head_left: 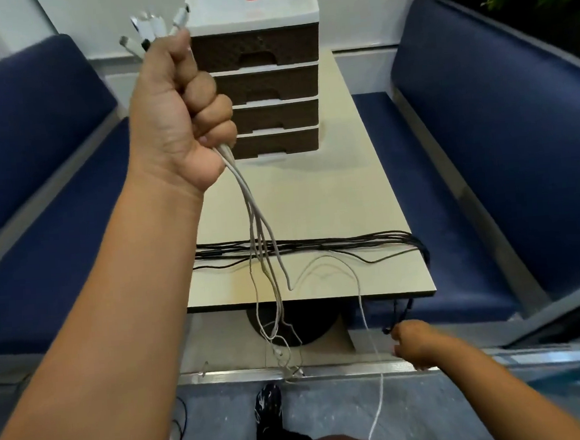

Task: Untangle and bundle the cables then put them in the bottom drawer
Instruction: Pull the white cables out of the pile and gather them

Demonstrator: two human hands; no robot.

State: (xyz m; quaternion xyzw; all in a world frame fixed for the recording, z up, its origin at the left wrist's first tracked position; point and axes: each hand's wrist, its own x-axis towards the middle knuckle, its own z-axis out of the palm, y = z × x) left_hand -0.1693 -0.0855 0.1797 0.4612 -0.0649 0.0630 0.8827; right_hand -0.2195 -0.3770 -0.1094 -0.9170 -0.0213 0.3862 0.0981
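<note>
White cables hanging straight down from left hand, fisted round the plug ends. Right hand low, nearer the loose tails; grip unclear. Black cables crosswise on tabletop.

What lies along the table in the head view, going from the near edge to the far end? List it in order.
White cable loop → black cables laid across the table → drawer unit at the far end.
</note>
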